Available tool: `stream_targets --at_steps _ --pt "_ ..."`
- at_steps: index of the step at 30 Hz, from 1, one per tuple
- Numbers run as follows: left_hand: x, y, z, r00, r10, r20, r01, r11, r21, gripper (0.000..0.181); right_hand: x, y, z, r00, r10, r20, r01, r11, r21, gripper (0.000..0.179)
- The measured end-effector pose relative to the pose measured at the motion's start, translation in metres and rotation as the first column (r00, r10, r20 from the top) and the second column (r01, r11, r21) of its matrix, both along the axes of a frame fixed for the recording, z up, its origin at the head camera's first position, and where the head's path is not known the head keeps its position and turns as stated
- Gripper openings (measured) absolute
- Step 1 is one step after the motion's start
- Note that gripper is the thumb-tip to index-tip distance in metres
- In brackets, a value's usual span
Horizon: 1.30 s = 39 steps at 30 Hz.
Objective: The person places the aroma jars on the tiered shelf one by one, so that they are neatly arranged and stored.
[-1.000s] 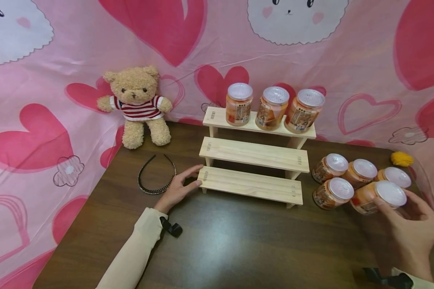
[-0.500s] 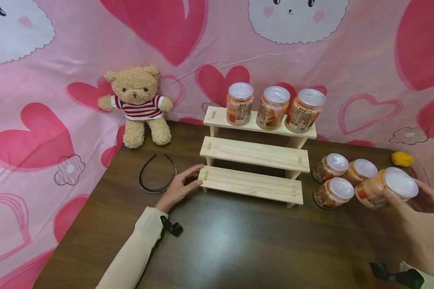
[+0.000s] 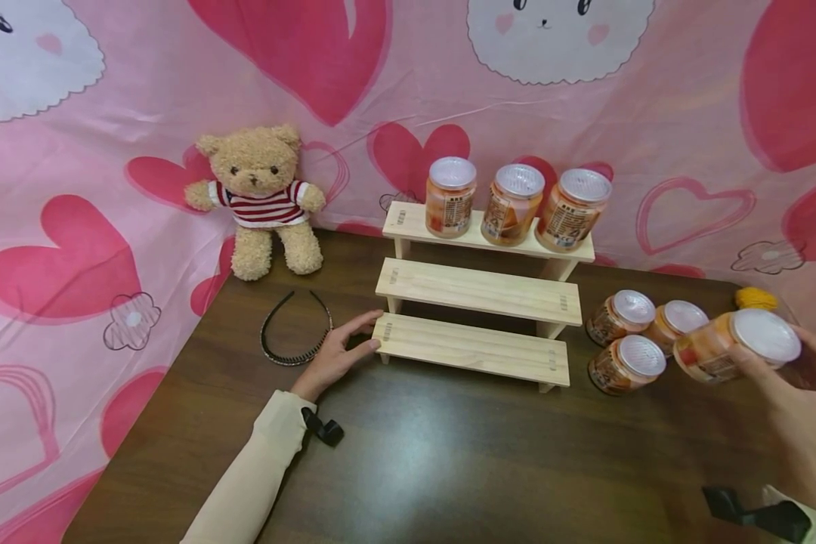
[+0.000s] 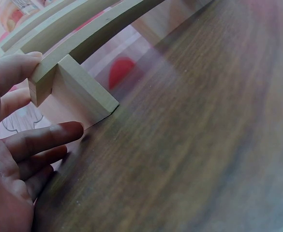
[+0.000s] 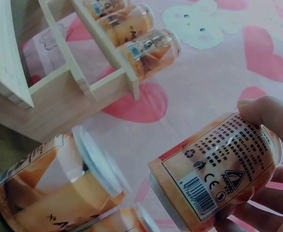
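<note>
At the right in the head view, my right hand (image 3: 805, 408) grips an orange-labelled plastic jar (image 3: 714, 349) with a pale lid, tilted and lifted off the table. Its barcode and printed label (image 5: 214, 169) face the right wrist camera. Three matching jars (image 3: 627, 366) stand beside it on the table. My left hand (image 3: 336, 353) holds the left end of the lowest step of a three-tier wooden display stand (image 3: 472, 349). In the left wrist view, the thumb (image 4: 15, 67) lies at the step's edge and the other fingers spread below. Three more jars (image 3: 514, 204) stand on the top tier.
A teddy bear (image 3: 255, 196) in a striped sweater sits at the back left. A black headband (image 3: 295, 360) lies left of the stand. Behind the jars is a yellow yarn bundle (image 3: 756, 298). A pink heart-print cloth (image 3: 353, 91) hangs behind the dark wooden table (image 3: 408, 461).
My right hand has moved the gripped jar right and up, tilting it further, and it now covers the jar that showed behind it. My left hand stays on the stand.
</note>
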<state>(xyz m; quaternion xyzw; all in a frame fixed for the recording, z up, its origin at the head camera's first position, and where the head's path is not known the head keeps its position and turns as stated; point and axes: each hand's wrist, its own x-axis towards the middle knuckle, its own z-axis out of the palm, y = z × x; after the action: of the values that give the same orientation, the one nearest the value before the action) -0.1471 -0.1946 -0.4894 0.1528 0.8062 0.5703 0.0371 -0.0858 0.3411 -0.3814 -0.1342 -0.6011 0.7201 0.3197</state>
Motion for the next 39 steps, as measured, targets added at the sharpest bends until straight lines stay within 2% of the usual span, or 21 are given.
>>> stream_targets --at_steps 3,6,9,12,17,21,25,29,34,39 --pt "0.000 0.000 -0.001 1.000 0.000 -0.002 0.000 1.000 -0.004 0.052 -0.001 -0.003 0.005 1.000 -0.014 0.024 0.014 1.000 0.005 0.055" --pt "0.000 0.000 -0.001 1.000 0.001 -0.003 -0.001 1.000 -0.007 0.052 -0.002 -0.007 0.011 0.996 -0.032 0.085 0.026 0.997 0.068 0.057" --pt "0.000 -0.001 -0.001 1.000 0.001 -0.006 -0.001 1.000 -0.009 0.052 -0.005 -0.012 0.016 0.996 -0.026 0.091 0.015 0.993 0.120 0.058" --pt "0.000 -0.001 -0.002 1.000 0.000 -0.007 0.000 1.000 -0.009 0.052 -0.008 -0.018 0.020 0.999 -0.003 0.046 -0.003 0.990 0.139 0.059" --pt "0.000 -0.001 -0.002 1.000 0.000 -0.004 0.000 1.000 -0.012 0.052 -0.015 -0.029 0.025 0.996 0.042 -0.077 -0.028 0.983 0.179 0.058" --pt "0.000 0.000 -0.003 1.000 0.005 0.005 -0.005 1.000 -0.015 0.052 -0.022 -0.040 0.029 0.972 0.124 -0.200 -0.100 0.987 0.128 0.056" --pt "0.001 0.000 -0.001 1.000 0.013 0.023 -0.013 1.000 -0.016 0.051 -0.028 -0.053 0.033 0.956 0.175 -0.236 -0.152 0.982 0.113 0.055" --pt "0.002 0.000 0.001 1.000 0.016 0.018 -0.015 1.000 -0.019 0.051 -0.033 -0.066 0.036 0.965 0.173 -0.197 -0.144 0.978 0.153 0.055" --pt "0.001 0.000 0.000 1.000 0.009 -0.001 -0.009 1.000 -0.021 0.051 -0.039 -0.079 0.040 0.959 0.210 -0.191 -0.183 0.971 0.152 0.056" --pt "0.001 0.000 0.000 1.000 0.013 0.020 -0.013 1.000 -0.009 0.051 -0.042 -0.092 0.044 0.968 0.212 -0.137 -0.187 0.967 0.173 0.055"
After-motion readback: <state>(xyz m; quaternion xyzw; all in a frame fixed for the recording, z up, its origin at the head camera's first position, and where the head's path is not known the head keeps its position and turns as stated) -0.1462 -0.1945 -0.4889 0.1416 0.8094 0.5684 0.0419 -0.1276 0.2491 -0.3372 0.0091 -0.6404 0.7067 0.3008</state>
